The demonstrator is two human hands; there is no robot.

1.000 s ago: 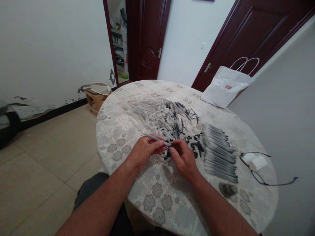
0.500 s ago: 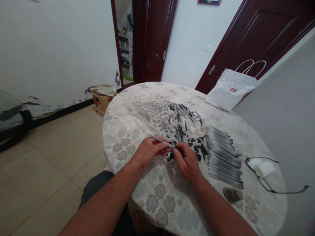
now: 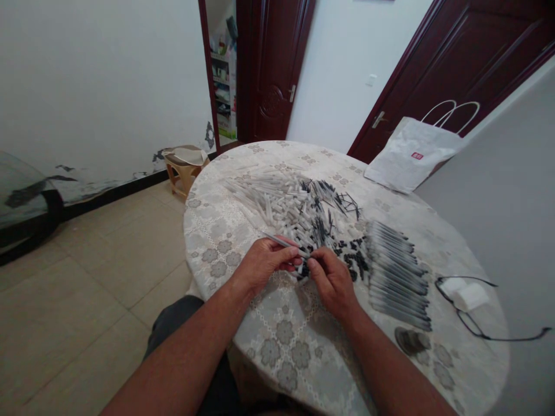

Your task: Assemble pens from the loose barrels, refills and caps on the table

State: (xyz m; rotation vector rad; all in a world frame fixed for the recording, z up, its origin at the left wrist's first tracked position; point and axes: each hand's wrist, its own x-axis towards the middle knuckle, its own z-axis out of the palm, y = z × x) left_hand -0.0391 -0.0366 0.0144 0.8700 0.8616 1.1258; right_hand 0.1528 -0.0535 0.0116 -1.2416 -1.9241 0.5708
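The pen (image 3: 273,237) slants, left hand (image 3: 263,261) and right hand (image 3: 333,282) angled inward, fingers (image 3: 287,253) pinched closed on it.

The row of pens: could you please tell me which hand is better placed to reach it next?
The right hand, probably: it is nearer the row, while the left hand grips a pen farther off. The right fingertips are also at the pen's end.

1. Bare tablecloth (image 3: 203,231) lines the table's left edge, leaving a way past the heap of white tubes (image 3: 277,199).
2. Near edge: open between the forearms, which wall it on both sides.
3. Toward the right edge, black caps (image 3: 358,266), then the pen row (image 3: 399,283), then eyeglasses (image 3: 470,325) obstruct.
4. A paper bag (image 3: 411,155) blocks the far-right edge.
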